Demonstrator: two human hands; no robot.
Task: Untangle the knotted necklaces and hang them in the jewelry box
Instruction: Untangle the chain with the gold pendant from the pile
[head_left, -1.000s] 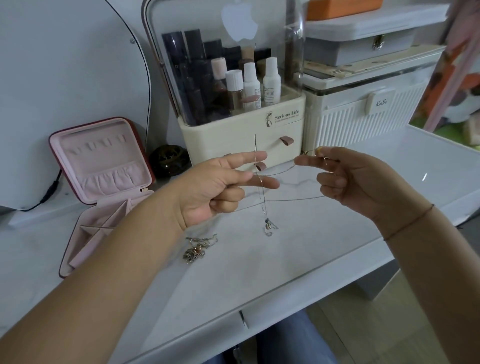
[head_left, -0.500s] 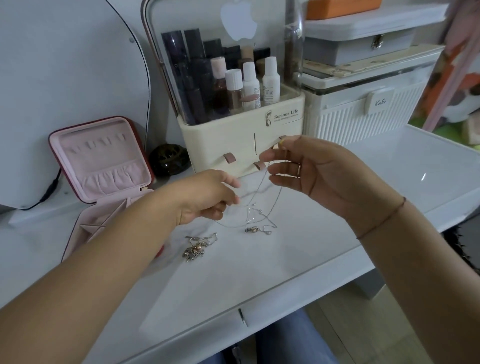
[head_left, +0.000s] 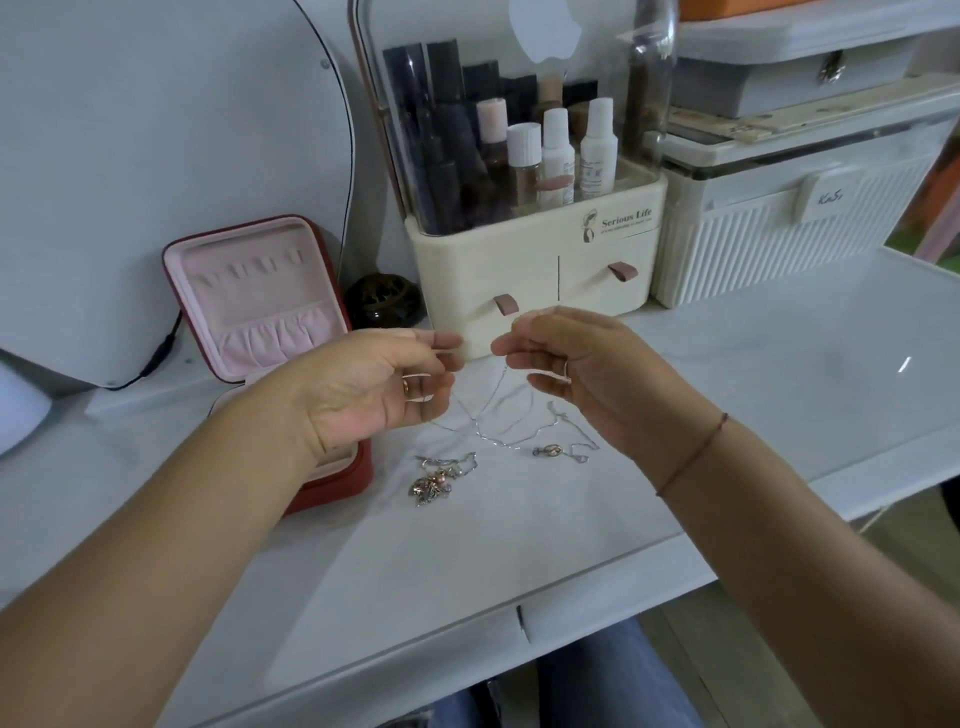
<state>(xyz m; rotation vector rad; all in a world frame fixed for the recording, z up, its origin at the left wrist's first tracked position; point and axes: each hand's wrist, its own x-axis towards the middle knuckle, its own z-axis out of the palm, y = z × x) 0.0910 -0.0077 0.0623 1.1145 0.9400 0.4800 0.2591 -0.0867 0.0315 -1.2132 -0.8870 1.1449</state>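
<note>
Thin silver chain (head_left: 488, 415) droops straight down from between my hands, its slack and pendant (head_left: 546, 450) trailing on the bench (head_left: 727, 415), with the knotted clump (head_left: 435, 478) just beside it on the near left. My left hand (head_left: 363, 389) and right hand (head_left: 597, 379) face each other, palms in, fingers (head_left: 441, 340) pinching the chain's top, tips almost meeting. The open jewelry box (head_left: 260, 291) lies left, behind my left wrist, so I judge the left hand is the nearer one for hanging.

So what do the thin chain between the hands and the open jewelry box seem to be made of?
Thin chain: probably silver-coloured metal, polished; it is fine, pale and glints. Jewelry box: the inside looks like pink velvety fabric, matte and gathered into a pocket; the red outer shell may be faux leather, but this is uncertain.
</note>
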